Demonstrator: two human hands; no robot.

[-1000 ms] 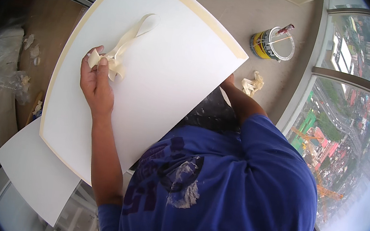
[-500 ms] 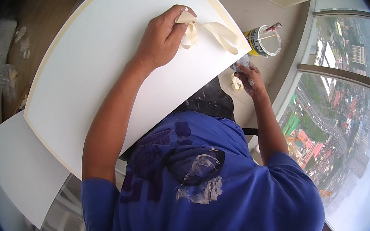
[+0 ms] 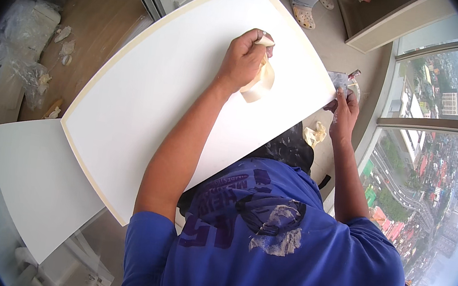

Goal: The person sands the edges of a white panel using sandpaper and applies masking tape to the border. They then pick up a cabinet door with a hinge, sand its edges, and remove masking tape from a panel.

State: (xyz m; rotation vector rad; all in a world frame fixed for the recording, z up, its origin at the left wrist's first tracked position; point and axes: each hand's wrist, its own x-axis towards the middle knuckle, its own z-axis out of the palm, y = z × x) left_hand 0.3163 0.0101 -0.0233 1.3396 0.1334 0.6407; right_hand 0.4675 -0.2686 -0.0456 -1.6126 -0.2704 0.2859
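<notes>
A large white panel [image 3: 144, 139] with cream masking tape along several edges lies tilted in front of me. Over its upper middle my left hand [image 3: 242, 62] is closed on a loose strip of masking tape [image 3: 258, 87], which curls down below the fingers. My right hand [image 3: 345, 116] grips a putty knife [image 3: 338, 80], its grey blade up against the panel's right corner. Behind that hand a paint can [image 3: 356, 86] with a stained brush is mostly hidden.
Crumpled tape [image 3: 314, 134] lies on the floor below my right hand. A second white panel [image 3: 38, 178] is at the lower left. Plastic-wrapped items [image 3: 31, 47] stand far left. Another person's clog [image 3: 303, 16] shows at the top, beside a wooden cabinet [image 3: 378, 21]. Windows [image 3: 435, 166] line the right.
The view has shifted, and another person's legs and hand now show at the top. The tape strip in my left hand hangs bunched lower. My right hand has raised the putty knife to the panel's corner.
</notes>
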